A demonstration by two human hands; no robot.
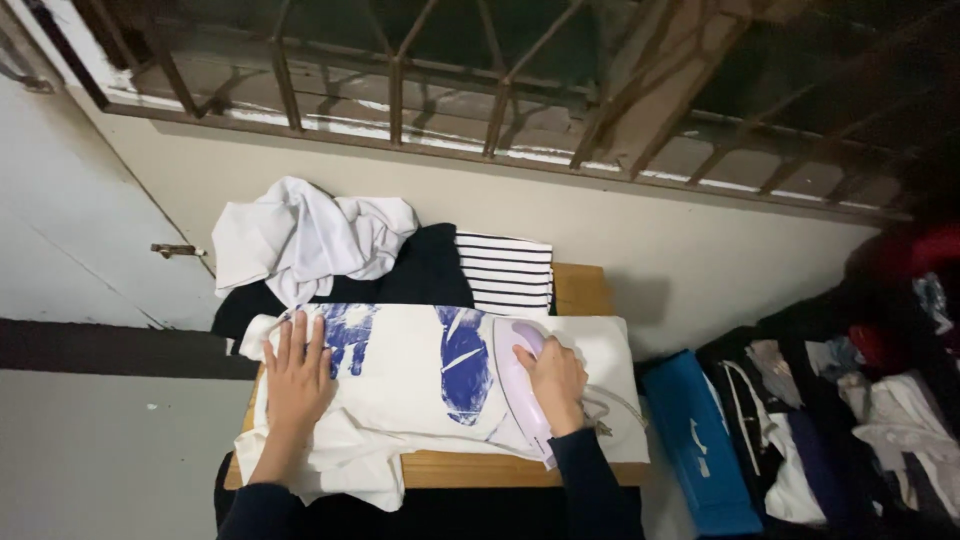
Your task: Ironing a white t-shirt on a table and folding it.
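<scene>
On the wooden table (580, 290), the left hand (297, 378) lies flat and released, fingers spread on a soft white shirt (410, 385) printed with blue blotches. At three o'clock from it the right hand (552, 382) grips a smooth lilac iron (518, 385), its soleplate hidden. Beyond, at twelve o'clock: crumpled white cloth (305, 235), dark fabric (425, 268), folded striped garment (506, 272). At four o'clock, a blue box (700, 445), cut off below.

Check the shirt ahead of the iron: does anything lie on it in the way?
Nothing visible does. The iron sits on the white shirt under the right hand. The left hand lies flat on the shirt's far left part, well apart from the iron; only printed cloth lies between.
</scene>
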